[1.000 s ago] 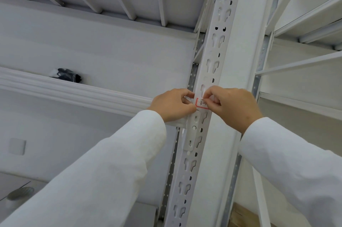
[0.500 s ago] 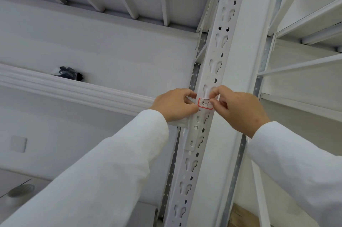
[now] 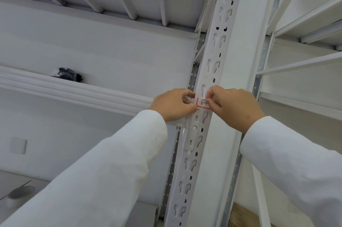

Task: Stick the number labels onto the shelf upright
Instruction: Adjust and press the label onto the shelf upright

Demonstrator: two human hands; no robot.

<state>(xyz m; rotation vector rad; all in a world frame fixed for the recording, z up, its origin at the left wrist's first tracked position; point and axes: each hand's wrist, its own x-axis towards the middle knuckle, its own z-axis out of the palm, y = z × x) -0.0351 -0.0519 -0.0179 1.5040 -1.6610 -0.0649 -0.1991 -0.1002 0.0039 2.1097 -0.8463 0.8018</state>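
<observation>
Here the left hand (image 3: 173,103), fingers curled, pinches the left edge of the red-framed label (image 3: 202,103) marked "3-1"; the label lies on the white shelf upright (image 3: 212,56), and the right hand (image 3: 236,107) pinches its right edge.

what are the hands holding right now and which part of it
Both hands hold the red-bordered label against the shelf upright: left hand at its left edge, right hand fingers over its right end.

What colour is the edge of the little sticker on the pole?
Red, round a white label with dark handwriting. The head camera shows it.
</observation>
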